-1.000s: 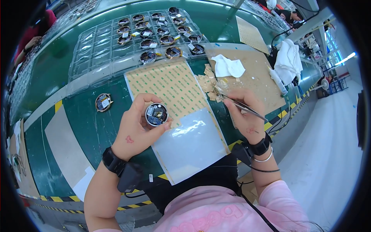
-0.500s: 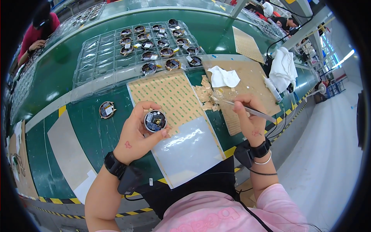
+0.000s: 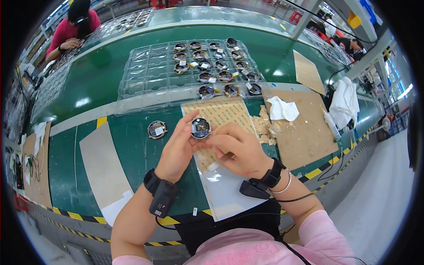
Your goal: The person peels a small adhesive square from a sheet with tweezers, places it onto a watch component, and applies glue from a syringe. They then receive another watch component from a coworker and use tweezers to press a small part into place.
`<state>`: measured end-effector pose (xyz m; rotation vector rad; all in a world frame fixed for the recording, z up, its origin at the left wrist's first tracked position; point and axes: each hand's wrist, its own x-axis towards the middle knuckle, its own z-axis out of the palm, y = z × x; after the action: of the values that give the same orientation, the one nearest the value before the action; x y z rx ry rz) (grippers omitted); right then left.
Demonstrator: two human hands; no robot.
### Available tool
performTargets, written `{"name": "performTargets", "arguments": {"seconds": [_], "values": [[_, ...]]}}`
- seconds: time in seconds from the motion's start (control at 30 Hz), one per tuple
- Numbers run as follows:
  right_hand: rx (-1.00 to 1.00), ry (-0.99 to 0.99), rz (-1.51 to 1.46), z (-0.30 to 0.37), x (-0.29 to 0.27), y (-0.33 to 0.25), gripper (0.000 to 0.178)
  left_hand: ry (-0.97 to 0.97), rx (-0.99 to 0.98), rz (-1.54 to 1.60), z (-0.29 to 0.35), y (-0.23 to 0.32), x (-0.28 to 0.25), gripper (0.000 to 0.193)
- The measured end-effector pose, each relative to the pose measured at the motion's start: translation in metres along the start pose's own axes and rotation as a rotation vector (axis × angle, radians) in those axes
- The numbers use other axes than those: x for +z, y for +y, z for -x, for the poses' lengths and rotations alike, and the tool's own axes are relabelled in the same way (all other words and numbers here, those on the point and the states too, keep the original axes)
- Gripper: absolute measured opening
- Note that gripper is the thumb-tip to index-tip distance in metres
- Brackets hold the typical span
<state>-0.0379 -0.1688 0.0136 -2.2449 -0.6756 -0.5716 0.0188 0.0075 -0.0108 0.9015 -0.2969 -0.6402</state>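
My left hand (image 3: 176,152) is closed round the rim of a round watch body (image 3: 200,127), its open face showing a dark circuit board with small parts. Close against its right edge is my right hand (image 3: 240,148), fingers bent and pressed together. Metal tweezers (image 3: 226,157) show partly beneath those fingers; their tips are hidden. Under both hands lies a tan adhesive sheet with green marks (image 3: 229,114), its lower part a bare glossy white backing (image 3: 229,190). Left of my left hand, another round watch body (image 3: 157,130) rests on the green table.
A clear plastic tray (image 3: 148,73) holds several watch bodies at the back. To the right, a brown board (image 3: 304,137) carries a white cloth (image 3: 283,109), with tan paper scraps (image 3: 263,128) beside it. A grey strip (image 3: 104,163) lies left. Another person (image 3: 73,31) sits across the table.
My right hand has moved left with the tweezers, from over the brown board to the watch body in my left hand. The whole view has shifted, so the table things appear further right.
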Motion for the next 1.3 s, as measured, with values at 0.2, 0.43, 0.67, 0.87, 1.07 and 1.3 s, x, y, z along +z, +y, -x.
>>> {"name": "performTargets", "arguments": {"seconds": [0.2, 0.43, 0.67, 0.87, 1.07, 1.3], "values": [[0.221, 0.080, -0.139, 0.009, -0.001, 0.008, 0.024, -0.029, 0.008, -0.008, 0.000, 0.001, -0.001, 0.050], [0.313, 0.202, -0.175, 0.009, -0.011, 0.012, 0.014, -0.079, 0.012, -0.224, 0.001, 0.002, -0.004, 0.058], [0.315, 0.130, -0.211, 0.010, -0.004, 0.009, 0.010, -0.056, 0.029, -0.296, 0.006, 0.003, 0.004, 0.073], [0.317, 0.117, -0.239, 0.014, 0.000, 0.011, 0.010, -0.059, 0.038, -0.301, 0.007, -0.002, 0.007, 0.072], [0.268, 0.136, -0.251, 0.014, 0.002, 0.012, 0.013, -0.015, 0.112, -0.650, 0.008, -0.013, -0.005, 0.058], [0.343, 0.140, -0.308, 0.021, -0.002, 0.020, 0.017, 0.020, 0.084, -0.520, 0.004, -0.011, 0.012, 0.058]]}}
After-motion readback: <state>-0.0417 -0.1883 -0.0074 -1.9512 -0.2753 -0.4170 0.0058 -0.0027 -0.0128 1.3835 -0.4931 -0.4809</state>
